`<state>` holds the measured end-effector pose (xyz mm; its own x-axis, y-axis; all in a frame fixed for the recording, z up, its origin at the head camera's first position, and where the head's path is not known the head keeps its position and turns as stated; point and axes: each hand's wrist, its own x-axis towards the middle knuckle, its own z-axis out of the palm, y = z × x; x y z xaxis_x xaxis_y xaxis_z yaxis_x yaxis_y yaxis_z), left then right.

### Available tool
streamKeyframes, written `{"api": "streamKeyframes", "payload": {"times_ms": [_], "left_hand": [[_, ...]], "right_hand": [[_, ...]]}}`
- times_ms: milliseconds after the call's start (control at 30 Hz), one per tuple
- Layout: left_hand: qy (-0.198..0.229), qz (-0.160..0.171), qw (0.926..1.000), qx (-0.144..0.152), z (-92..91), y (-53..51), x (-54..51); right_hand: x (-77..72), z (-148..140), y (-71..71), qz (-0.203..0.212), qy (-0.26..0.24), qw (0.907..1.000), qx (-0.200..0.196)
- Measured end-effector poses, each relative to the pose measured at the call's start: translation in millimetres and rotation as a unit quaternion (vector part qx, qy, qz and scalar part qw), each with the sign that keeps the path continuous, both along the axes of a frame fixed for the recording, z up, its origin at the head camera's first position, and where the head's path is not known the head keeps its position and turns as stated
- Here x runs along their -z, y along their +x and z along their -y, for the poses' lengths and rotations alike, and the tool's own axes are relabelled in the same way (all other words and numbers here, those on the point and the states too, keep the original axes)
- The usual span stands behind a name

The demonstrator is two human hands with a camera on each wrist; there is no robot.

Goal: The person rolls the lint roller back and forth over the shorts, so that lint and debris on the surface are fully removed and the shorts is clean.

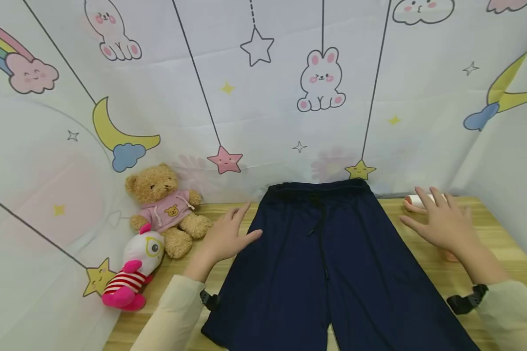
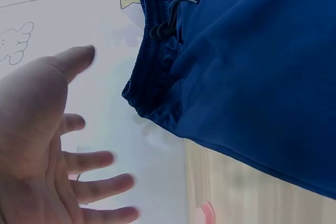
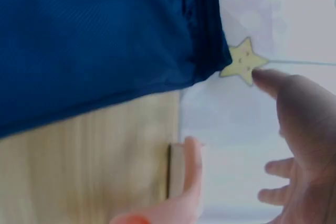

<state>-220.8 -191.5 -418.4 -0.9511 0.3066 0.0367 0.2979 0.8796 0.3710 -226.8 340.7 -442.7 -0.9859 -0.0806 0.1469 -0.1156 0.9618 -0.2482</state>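
Dark navy shorts [image 1: 316,253] lie spread on the wooden table, waistband at the back, a black drawstring [image 1: 322,239] hanging down the middle. My left hand [image 1: 228,234] hovers by the left side of the shorts, fingers spread, holding nothing. Past the right edge, my right hand [image 1: 448,224] is raised with fingers apart and empty. In the left wrist view the left hand [image 2: 47,145] is apart from the waistband [image 2: 149,56]. The right wrist view has the right hand [image 3: 307,135] clear of the waistband corner [image 3: 212,40].
A teddy bear [image 1: 171,209] in a pink top and a pink-and-white plush toy [image 1: 133,268] sit at the left. Behind the right hand lies a white and pink object [image 1: 417,203], partly hidden. A patterned cloth [image 1: 263,107] hangs behind the table [image 1: 505,229].
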Motion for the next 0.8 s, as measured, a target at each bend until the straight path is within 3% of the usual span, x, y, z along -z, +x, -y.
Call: {"api": "streamKeyframes", "payload": {"times_ms": [167, 300, 367, 533, 800], "left_hand": [[0.047, 0.061, 0.9966, -0.030, 11.5, 10.3, 10.9], [0.083, 0.116, 0.9884, -0.052, 22.2, 13.6, 26.9], [0.108, 0.153, 0.9806, -0.058, 28.9, 16.7, 33.7], [0.184, 0.226, 0.9528, -0.085, 45.6, 26.5, 44.9], [0.241, 0.282, 0.9225, -0.107, 50.8, 42.7, 54.3]], "right_hand": [[14.3, -20.8, 8.4, -0.011, -0.019, 0.9996, 0.014], [25.5, -33.9, 15.6, 0.000, -0.050, 0.9985, 0.021], [30.8, -37.7, 17.9, 0.005, -0.074, 0.9970, 0.020], [42.1, -43.0, 21.0, 0.024, -0.124, 0.9918, 0.023], [51.0, -53.4, 20.9, 0.106, -0.165, 0.9788, 0.061]]}}
